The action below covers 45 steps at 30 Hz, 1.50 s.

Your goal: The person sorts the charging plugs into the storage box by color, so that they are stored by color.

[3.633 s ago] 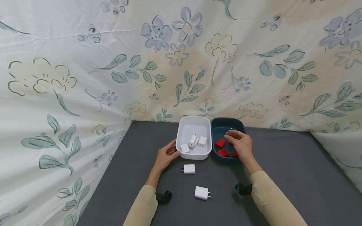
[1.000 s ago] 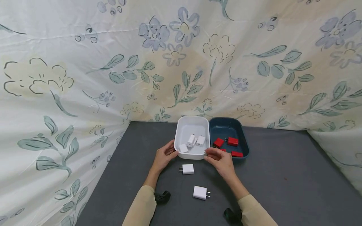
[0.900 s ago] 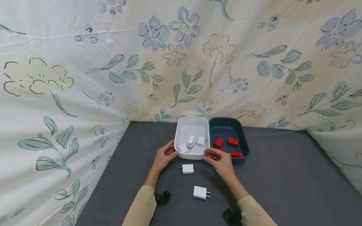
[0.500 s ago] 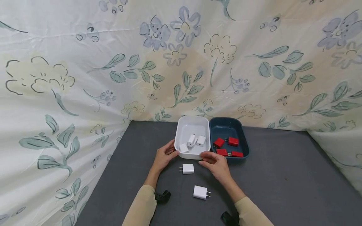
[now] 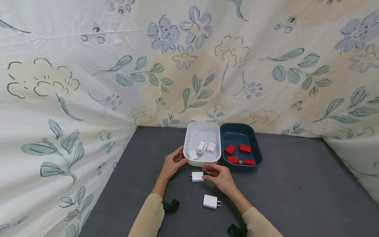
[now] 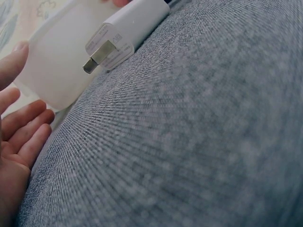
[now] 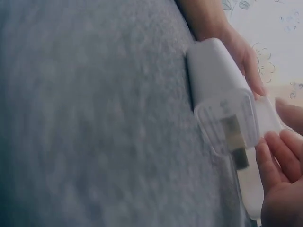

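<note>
My left hand rests at the front left corner of a white tray, fingers along its side, gripping nothing that shows. Several white wall chargers lie inside the tray. In front of it, on the dark cloth, is a white charger with prongs pointing left. My right hand is at that charger's right edge, fingers loosely bent and thumb apart; whether it touches is unclear. A second white charger lies nearer, prongs to the right; in the right wrist view this charger looms large.
A dark blue tray stands against the white tray's right side, with several red chargers in it. Both trays are near the back edge of the grey table surface. A floral curtain hangs behind and at the sides.
My right hand has come from the blue tray, past the white tray's front right corner, down and left to the nearer loose charger. The left hand stays at the white tray.
</note>
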Each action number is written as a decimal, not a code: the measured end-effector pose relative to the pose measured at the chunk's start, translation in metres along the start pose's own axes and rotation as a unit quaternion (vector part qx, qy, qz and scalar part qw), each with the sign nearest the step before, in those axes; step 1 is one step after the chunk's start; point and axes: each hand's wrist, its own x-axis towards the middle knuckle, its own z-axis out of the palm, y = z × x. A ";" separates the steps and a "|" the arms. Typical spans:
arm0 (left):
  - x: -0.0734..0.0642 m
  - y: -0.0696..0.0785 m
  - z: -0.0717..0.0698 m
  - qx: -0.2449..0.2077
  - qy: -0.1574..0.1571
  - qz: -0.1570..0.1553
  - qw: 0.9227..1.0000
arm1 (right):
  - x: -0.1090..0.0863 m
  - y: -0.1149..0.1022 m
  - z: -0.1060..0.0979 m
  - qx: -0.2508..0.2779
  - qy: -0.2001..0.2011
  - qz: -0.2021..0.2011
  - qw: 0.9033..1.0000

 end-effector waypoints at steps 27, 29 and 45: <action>0.000 -0.002 -0.001 -0.004 -0.003 0.001 1.000 | -0.005 -0.008 0.013 -0.030 0.006 0.008 1.000; 0.000 -0.002 -0.001 -0.006 -0.003 0.005 1.000 | -0.005 -0.009 0.013 -0.035 0.009 0.011 0.999; 0.001 -0.001 0.000 -0.006 -0.003 0.001 1.000 | 0.006 0.030 0.012 -0.062 0.008 0.005 0.998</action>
